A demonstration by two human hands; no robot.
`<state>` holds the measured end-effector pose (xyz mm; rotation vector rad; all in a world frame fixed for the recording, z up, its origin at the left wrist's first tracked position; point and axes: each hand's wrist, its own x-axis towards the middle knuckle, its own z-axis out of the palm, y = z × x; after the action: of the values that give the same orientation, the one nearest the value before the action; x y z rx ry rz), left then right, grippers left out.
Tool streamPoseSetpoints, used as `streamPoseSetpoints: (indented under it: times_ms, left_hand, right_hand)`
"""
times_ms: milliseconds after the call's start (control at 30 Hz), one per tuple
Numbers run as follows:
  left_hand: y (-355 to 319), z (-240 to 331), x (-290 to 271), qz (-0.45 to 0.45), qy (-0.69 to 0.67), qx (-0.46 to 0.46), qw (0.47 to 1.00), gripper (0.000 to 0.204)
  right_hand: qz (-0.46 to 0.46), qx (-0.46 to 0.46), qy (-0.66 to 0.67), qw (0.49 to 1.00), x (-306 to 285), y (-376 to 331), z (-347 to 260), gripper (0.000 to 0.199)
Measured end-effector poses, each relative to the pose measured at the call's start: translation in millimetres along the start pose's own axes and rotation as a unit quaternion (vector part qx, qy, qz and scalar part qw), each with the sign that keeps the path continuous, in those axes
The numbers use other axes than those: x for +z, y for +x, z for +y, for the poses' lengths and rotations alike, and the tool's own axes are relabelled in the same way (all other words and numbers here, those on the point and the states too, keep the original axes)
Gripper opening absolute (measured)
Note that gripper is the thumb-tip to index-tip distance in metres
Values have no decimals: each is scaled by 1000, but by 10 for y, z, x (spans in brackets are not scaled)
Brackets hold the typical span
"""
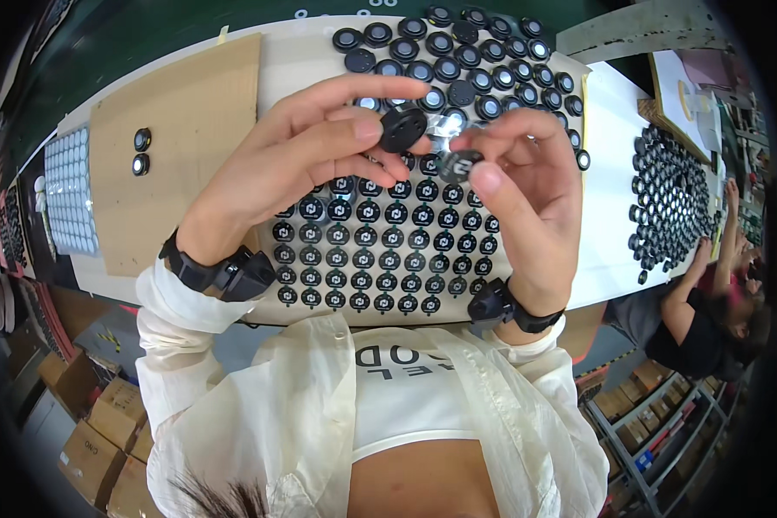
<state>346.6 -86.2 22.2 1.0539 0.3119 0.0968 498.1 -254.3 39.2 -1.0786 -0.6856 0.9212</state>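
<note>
Holding 1 black disc at its thumb tip: left hand.

We see white logos on discs by the worktop's near edge, dark letters on our shirt and a box.

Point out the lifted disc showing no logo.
The tilted black disc in the left hand; the right hand pinches a logo-bearing disc, and the clustered discs lie on the table.
</note>
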Motion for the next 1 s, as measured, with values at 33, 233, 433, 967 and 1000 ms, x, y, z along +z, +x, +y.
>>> streamPoseSetpoints:
  times_ms: [33, 233, 433, 967, 1000]
  left_hand:
    - [-59, -51, -13, 3, -19, 17, 1000, 40]
    - [-231, -101, 48, 66, 46, 28, 996, 35]
    - [-268, -172, 115, 122, 172, 77, 975, 32]
    - [-255, -237, 88, 94, 271, 104, 952, 43]
    - [-257, -234, 86, 93, 271, 103, 952, 43]
  right_hand:
    - [2, 9, -14, 1000, 22, 7, 22, 24]
    - [14, 53, -16, 998, 130, 74, 178, 19]
    - [8, 72, -9, 997, 136, 77, 297, 18]
    - [-2, 81, 10, 997, 106, 118, 420, 18]
    - [-1, 82, 10, 997, 111, 119, 415, 18]
